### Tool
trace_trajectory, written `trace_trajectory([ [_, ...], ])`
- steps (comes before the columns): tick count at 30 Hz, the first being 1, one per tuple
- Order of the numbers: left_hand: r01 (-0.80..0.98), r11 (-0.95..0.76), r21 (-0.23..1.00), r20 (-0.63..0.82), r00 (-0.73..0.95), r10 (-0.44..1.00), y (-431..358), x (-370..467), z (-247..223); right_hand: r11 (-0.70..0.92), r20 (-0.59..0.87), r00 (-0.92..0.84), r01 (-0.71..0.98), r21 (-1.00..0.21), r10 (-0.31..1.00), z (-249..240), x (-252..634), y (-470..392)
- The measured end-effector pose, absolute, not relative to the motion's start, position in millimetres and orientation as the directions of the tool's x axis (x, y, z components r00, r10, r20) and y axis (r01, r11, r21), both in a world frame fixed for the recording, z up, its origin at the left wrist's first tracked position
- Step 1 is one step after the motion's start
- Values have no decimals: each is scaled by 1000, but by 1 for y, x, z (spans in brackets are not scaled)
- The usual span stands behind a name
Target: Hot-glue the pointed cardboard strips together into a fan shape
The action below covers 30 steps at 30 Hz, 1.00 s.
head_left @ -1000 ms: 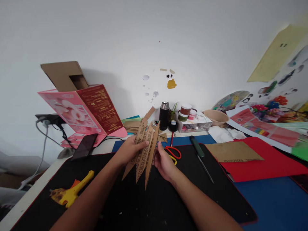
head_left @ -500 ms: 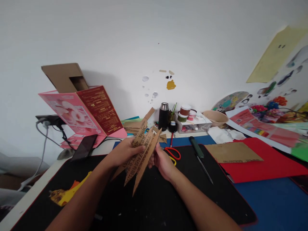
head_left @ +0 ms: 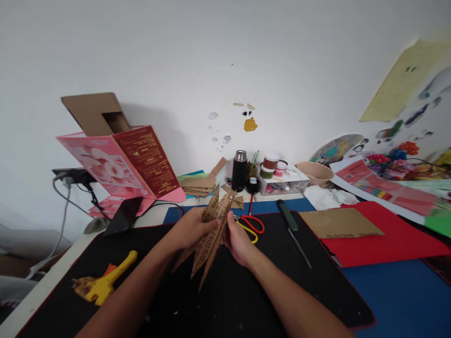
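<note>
Several pointed cardboard strips point(head_left: 207, 251), printed with dark characters, are fanned out above the black mat. My left hand point(head_left: 193, 229) is closed around them from the left, its thumb lying across the front. On the other side, my right hand point(head_left: 238, 239) presses its thumb and fingers against the right edge of the outermost strip; part of its fingers is hidden behind the cardboard. Scissors point(head_left: 251, 227) with red and yellow handles lie just beyond my right hand. To the left of my left forearm rests a yellow glue gun point(head_left: 102, 284) with an orange trigger.
On the right of the black mat point(head_left: 303, 291) lie a green-handled tool point(head_left: 288, 216) and a thin pointed rod point(head_left: 299, 249). Cardboard point(head_left: 341, 222) sits on red paper point(head_left: 394, 249). A black bottle point(head_left: 239, 172) and paint jars point(head_left: 270, 162) stand behind; a phone point(head_left: 124, 217) leans at left.
My left hand has moved slightly right with the strips, which now sit closer together and more upright. My right hand stays against them. More of the glue gun shows.
</note>
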<state>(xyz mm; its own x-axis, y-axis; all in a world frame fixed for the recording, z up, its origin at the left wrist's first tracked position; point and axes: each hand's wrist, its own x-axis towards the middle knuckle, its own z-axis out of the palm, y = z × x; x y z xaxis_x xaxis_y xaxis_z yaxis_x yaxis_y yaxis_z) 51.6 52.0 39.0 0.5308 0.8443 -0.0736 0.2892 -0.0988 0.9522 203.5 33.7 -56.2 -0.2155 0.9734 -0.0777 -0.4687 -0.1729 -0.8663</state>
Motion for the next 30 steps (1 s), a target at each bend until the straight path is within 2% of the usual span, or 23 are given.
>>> trace_trajectory([
  [4, 340, -162, 926, -43, 522, 852, 52, 55, 36, -196, -132, -165, -469, -861, 977, -63, 203, 35],
  [8, 411, -262, 873, 31, 489, 872, 50, 58, 38, -202, -126, -184, -496, -845, 975, -62, 203, 35],
  [15, 405, -228, 886, 0, 492, 871, 49, 61, 36, -217, -115, -217, -539, -814, 969, -52, 202, 31],
  [23, 237, -63, 970, -69, 511, 857, 57, 57, 22, -205, -116, -195, -536, -819, 974, -49, 205, 34],
  [30, 12, 110, 994, -104, 441, 891, 56, 58, 27, -191, -100, -185, -582, -790, 978, -40, 208, 33],
])
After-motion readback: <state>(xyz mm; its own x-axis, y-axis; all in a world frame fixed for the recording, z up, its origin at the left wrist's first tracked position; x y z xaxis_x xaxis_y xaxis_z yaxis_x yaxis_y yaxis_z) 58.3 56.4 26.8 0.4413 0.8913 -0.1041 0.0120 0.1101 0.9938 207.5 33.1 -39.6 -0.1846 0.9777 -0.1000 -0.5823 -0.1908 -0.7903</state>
